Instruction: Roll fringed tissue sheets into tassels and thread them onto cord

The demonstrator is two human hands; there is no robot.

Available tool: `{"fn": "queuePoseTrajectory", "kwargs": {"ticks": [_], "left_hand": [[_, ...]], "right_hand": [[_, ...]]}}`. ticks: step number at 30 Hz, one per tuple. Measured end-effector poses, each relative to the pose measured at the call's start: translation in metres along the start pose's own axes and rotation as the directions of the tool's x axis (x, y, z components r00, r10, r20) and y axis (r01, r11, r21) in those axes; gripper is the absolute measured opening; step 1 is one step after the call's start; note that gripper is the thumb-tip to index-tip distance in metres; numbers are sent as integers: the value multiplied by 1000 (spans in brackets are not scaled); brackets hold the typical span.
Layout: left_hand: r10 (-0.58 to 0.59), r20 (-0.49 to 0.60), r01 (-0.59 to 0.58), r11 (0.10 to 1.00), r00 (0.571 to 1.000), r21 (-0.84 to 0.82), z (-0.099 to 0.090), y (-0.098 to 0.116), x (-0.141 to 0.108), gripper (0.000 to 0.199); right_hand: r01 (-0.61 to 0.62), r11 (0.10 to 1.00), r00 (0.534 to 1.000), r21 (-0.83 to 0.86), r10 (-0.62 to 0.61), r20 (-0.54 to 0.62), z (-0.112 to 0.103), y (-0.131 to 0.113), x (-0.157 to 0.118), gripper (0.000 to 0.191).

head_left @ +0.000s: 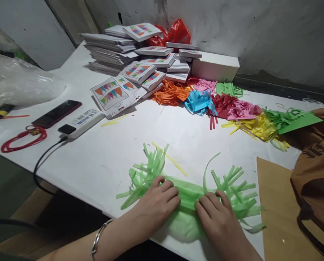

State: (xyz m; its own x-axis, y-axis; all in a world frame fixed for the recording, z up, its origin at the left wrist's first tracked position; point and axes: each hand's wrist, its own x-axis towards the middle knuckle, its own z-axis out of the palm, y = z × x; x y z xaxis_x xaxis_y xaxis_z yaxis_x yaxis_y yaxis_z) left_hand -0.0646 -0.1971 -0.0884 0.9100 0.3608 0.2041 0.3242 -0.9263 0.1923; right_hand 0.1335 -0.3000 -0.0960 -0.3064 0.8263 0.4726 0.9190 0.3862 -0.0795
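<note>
White covering spreads over the table (94, 177), which stands against a stained grey wall (262, 32). A white device (82, 122) with a cable bears a barcode and blue print, too blurred to read; dark characters mark the brown bag (308, 181) at the right, also illegible. Printed cards (111, 96) show rows of coloured pennants and tassels, their small text unreadable. Behind them rise stacked flat packs (107, 50), a red plastic bag (179, 32) and a white box (216, 67). Fringed paper bundles (200, 102) in orange, blue, red, pink, yellow and green line the back right. A phone (57, 113), red cord (24, 139) and clear plastic bag (20, 83) lie left; brown paper (273, 210) lies just beside the work, partly under the brown bag.

At the near edge, the light green tissue paper (189, 194) is thin and see-through, its middle folded, both ends cut into loose strips. The left hand (160, 204) and right hand (217, 217) rest on that middle, fingers bent and close together; whether the thumbs pinch it, I cannot tell. A yellow strip (175, 164) lies just beyond.
</note>
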Motion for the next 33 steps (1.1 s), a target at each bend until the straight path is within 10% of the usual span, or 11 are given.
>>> {"fn": "queuePoseTrajectory", "kwargs": {"ticks": [12,20,26,33], "left_hand": [[-314,152,305,949,937,79,-10,-10,28,23],[-267,48,263,962,963,68,-9,-10,27,15],[28,-24,-28,999,999,30,-8,-9,19,14],[61,-33,-61,998,998,8,-4,-7,10,20]], "right_hand": [[-374,905,921,-204,388,31,-1,-5,2,21],[-57,998,998,-26,56,-35,8,-10,10,27],[-182,973,980,140,192,-59,10,-9,13,18],[-12,999,1000,-53,12,11,6,-10,1,35]]}}
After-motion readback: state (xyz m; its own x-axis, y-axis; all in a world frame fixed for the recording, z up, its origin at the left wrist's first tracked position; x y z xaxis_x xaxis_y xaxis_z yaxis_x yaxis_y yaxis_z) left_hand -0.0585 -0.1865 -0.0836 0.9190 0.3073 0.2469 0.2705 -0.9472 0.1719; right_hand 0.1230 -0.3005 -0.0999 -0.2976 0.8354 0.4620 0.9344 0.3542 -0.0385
